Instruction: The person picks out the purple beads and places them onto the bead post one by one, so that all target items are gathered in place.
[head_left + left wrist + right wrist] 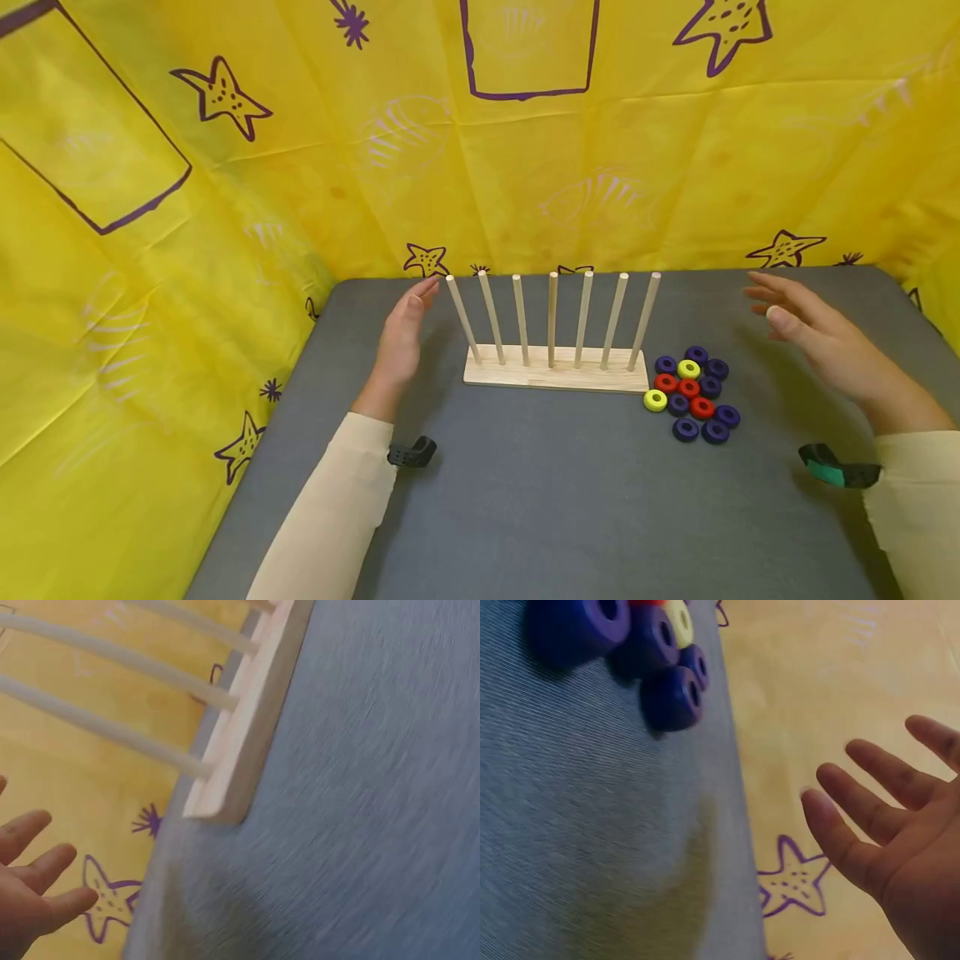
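Observation:
A pale wooden rack (555, 379) with several upright pegs (552, 321) stands in the middle of the table. Just to its left, my left hand (401, 342) hovers with extended fingers and holds nothing. In the left wrist view the rack's end (225, 787) lies beyond the spread left hand (34, 889). A cluster of blue, red and yellow rings (688, 388) lies flat by the rack's right end. My right hand (832, 342) is raised to the right of these rings, fingers loosely spread. The right wrist view shows this hand (900, 832) apart from a blue ring (671, 699).
A grey cloth covers the table (540, 500). Yellow printed curtains (495, 167) hang behind it and along its sides. Dark straps (412, 452) stick out at both wrists.

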{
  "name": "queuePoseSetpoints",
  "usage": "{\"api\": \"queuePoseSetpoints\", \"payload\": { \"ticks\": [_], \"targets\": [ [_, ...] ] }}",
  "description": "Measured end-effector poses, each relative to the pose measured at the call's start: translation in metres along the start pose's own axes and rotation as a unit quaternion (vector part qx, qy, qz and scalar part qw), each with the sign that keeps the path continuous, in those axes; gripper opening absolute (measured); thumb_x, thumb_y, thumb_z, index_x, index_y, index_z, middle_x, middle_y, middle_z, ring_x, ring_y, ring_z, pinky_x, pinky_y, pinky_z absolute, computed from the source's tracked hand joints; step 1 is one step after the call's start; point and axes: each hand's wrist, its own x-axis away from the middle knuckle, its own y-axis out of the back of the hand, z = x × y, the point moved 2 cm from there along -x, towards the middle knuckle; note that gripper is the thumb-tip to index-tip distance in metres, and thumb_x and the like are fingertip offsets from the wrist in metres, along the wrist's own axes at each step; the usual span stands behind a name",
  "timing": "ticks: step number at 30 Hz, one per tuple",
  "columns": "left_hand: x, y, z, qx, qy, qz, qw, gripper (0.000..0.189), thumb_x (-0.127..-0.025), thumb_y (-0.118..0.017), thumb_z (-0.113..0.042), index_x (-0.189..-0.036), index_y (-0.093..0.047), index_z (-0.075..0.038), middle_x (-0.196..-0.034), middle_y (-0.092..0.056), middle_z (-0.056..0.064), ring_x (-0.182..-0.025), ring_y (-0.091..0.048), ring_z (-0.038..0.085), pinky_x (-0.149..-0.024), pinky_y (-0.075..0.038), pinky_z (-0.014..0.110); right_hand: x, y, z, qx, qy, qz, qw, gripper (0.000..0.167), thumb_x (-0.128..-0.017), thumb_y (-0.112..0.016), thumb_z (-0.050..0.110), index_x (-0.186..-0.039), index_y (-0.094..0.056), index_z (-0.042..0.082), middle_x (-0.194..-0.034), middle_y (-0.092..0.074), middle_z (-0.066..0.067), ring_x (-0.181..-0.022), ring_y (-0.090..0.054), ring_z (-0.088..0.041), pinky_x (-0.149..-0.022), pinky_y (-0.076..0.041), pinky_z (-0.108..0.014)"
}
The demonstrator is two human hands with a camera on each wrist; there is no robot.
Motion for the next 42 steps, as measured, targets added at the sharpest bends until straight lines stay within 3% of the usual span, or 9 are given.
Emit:
{"api": "queuePoseSetpoints", "payload": {
  "ticks": [5,9,12,19,23,27,30,36,42],
  "targets": [
    [0.009,-0.015,0.012,0.101,0.036,-0.009,0.9942,0.108,-0.097,-0.032,-0.09,-0.157,-0.053,-0.003,-0.154,-0.058,0.021,-0.144,-0.052,0.043,-0.113,-0.032,0.076,0.007,-0.008,-0.012,-0.05,0.029,-0.003,0.9983,0.051,-0.12,-0.03,0.009,-0.17,-0.036,0.016,-0.152,-0.053,0.013,-0.131,-0.052,-0.002,-0.094,-0.045,-0.013],
    [0.017,-0.029,0.02,0.204,0.063,-0.013,0.9768,0.114,-0.094,-0.035,-0.093,-0.156,-0.051,0.001,-0.152,-0.058,0.026,-0.142,-0.05,0.051,-0.115,-0.031,0.074,0.011,-0.017,-0.02,-0.062,0.024,0.0,0.9978,0.049,-0.122,-0.025,0.014,-0.169,-0.038,0.017,-0.152,-0.055,0.014,-0.13,-0.054,-0.002,-0.094,-0.048,-0.015],
    [0.021,-0.04,0.026,0.249,0.071,-0.006,0.966,0.115,-0.093,-0.035,-0.094,-0.156,-0.048,0.002,-0.152,-0.057,0.029,-0.14,-0.049,0.056,-0.115,-0.034,0.07,0.013,-0.024,-0.025,-0.072,0.02,0.001,0.9972,0.049,-0.121,-0.025,0.014,-0.168,-0.04,0.017,-0.15,-0.056,0.015,-0.129,-0.056,-0.002,-0.093,-0.05,-0.016],
    [0.029,-0.055,0.035,0.261,0.06,-0.003,0.9634,0.112,-0.098,-0.038,-0.088,-0.154,-0.048,0.008,-0.148,-0.059,0.031,-0.137,-0.051,0.057,-0.114,-0.041,0.053,0.021,-0.036,-0.035,-0.132,0.0,0.002,0.9913,0.048,-0.121,-0.024,0.015,-0.166,-0.042,0.015,-0.149,-0.059,0.01,-0.129,-0.058,-0.007,-0.095,-0.05,-0.017],
    [0.029,-0.06,0.037,0.268,0.034,-0.002,0.9629,0.109,-0.102,-0.041,-0.083,-0.152,-0.047,0.014,-0.145,-0.06,0.033,-0.137,-0.05,0.058,-0.115,-0.042,0.05,0.025,-0.04,-0.042,-0.179,-0.005,-0.015,0.9837,0.046,-0.121,-0.027,0.011,-0.163,-0.047,0.012,-0.146,-0.064,0.004,-0.127,-0.061,-0.009,-0.097,-0.049,-0.017],
    [0.031,-0.067,0.04,0.287,0.035,0.006,0.9574,0.104,-0.104,-0.044,-0.08,-0.148,-0.051,0.014,-0.14,-0.061,0.035,-0.131,-0.057,0.053,-0.114,-0.045,0.052,0.028,-0.044,-0.052,-0.192,-0.018,-0.034,0.9807,0.043,-0.119,-0.036,0.004,-0.157,-0.054,0.008,-0.139,-0.069,0.002,-0.123,-0.063,-0.009,-0.094,-0.048,-0.017],
    [0.033,-0.071,0.041,0.3,0.042,0.011,0.9529,0.1,-0.106,-0.046,-0.076,-0.145,-0.053,0.017,-0.133,-0.063,0.035,-0.126,-0.063,0.045,-0.114,-0.045,0.055,0.03,-0.044,-0.056,-0.174,-0.035,-0.045,0.9831,0.042,-0.116,-0.045,-0.001,-0.156,-0.055,0.005,-0.136,-0.071,0.003,-0.12,-0.064,-0.008,-0.092,-0.049,-0.016],
    [0.036,-0.074,0.045,0.283,0.068,-0.011,0.9566,0.076,-0.116,-0.046,-0.054,-0.129,-0.061,0.019,-0.119,-0.07,0.026,-0.117,-0.067,0.037,-0.109,-0.05,0.047,0.03,-0.046,-0.057,-0.074,-0.097,-0.052,0.9912,0.047,-0.108,-0.068,0.002,-0.154,-0.056,0.003,-0.13,-0.07,0.01,-0.114,-0.064,-0.003,-0.091,-0.046,-0.011],
    [0.035,-0.074,0.045,0.263,0.098,-0.025,0.9596,0.049,-0.12,-0.048,-0.028,-0.118,-0.066,0.018,-0.113,-0.071,0.022,-0.107,-0.071,0.027,-0.107,-0.051,0.041,0.029,-0.048,-0.059,-0.045,-0.099,-0.045,0.993,0.042,-0.104,-0.075,0.002,-0.144,-0.062,-0.003,-0.125,-0.07,0.014,-0.104,-0.065,-0.003,-0.085,-0.049,-0.011]
  ]
}}
